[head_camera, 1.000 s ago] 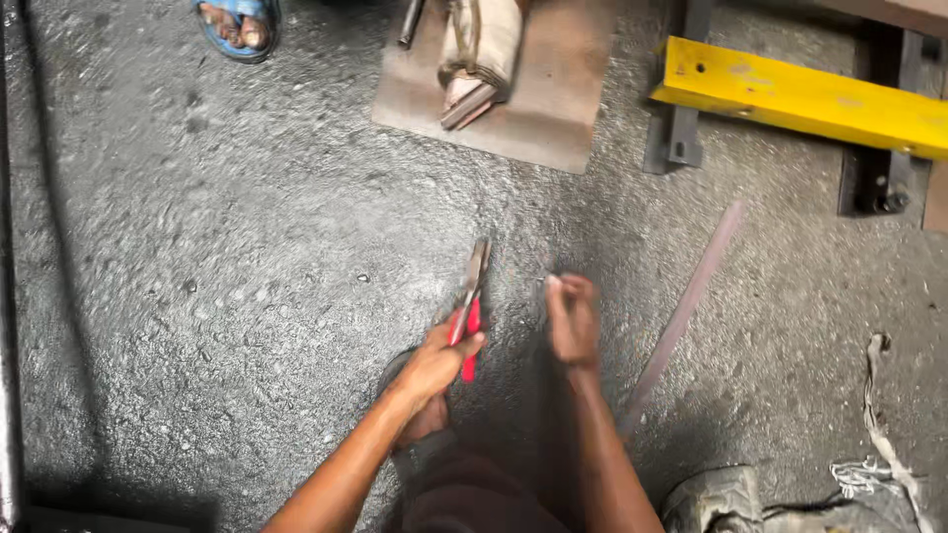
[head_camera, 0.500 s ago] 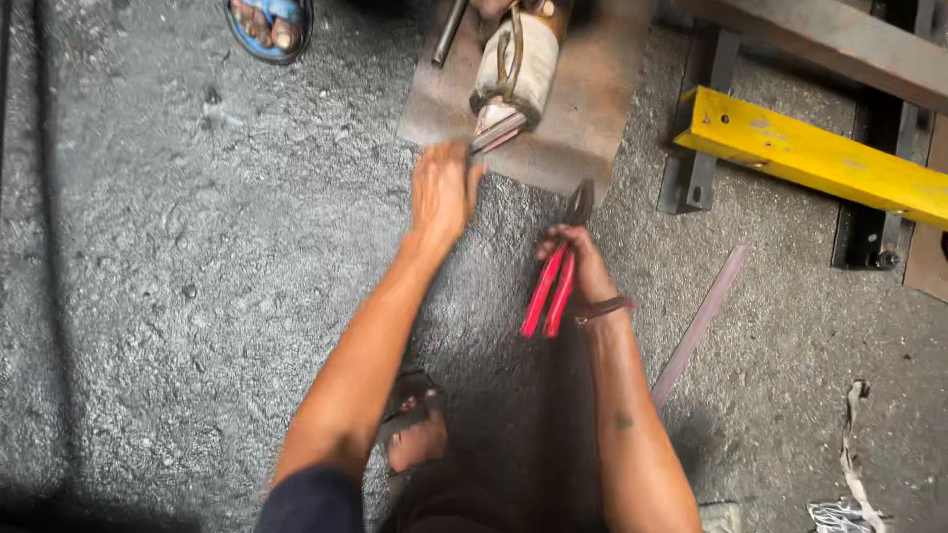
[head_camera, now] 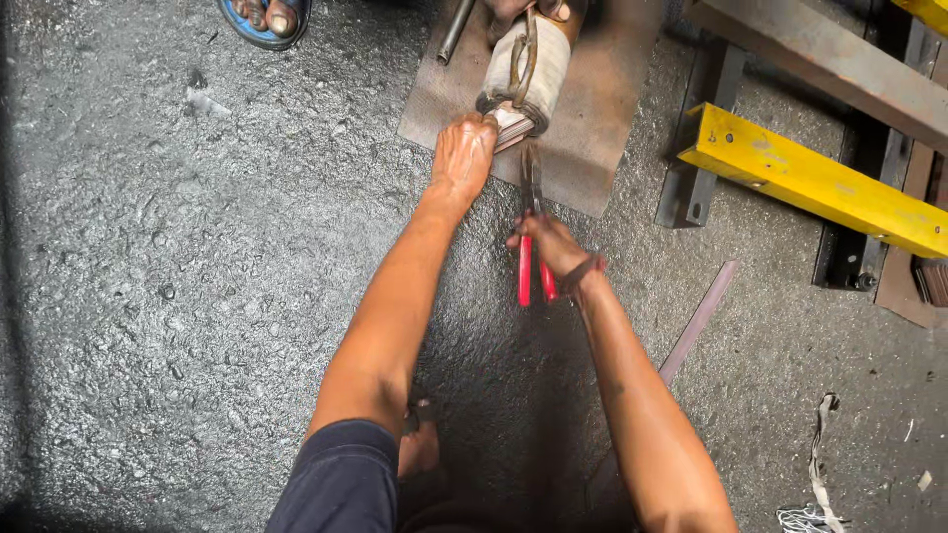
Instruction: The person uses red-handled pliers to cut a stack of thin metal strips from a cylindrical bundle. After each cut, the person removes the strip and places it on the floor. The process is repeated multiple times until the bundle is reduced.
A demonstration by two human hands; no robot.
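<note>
So a second earlier both my hands were down low over bare floor, left one holding the red-handled pliers (head_camera: 531, 232), right one just a loose fist beside it. By this frame that had all flipped: the pliers had gone over to my right hand (head_camera: 553, 247), fingers wrapped tight around the red grips, and the nose of the tool was pointing up at the lower end of the wrapped coil (head_camera: 523, 74) — looked like it was touching the metal band there, but I couldn't tell if it had actually bitten onto anything. My left hand (head_camera: 462, 158) had reached way forward and was clamped on that same lower end of the coil, fingertips hooked at the edge of the whitish wrapping. The coil itself sat on the rusty steel plate (head_camera: 592, 148) lying on the floor, toward the plate's far left part, with a metal rod (head_camera: 454, 32) just beside it. Reading that, I'd say I'd gone from sorting out my grip to actually working on the coil's end. Off to the right there was the yellow beam (head_camera: 810, 178), a thin flat bar (head_camera: 696, 326) on the floor, and someone else's sandalled foot (head_camera: 265, 18) at the far edge.
</note>
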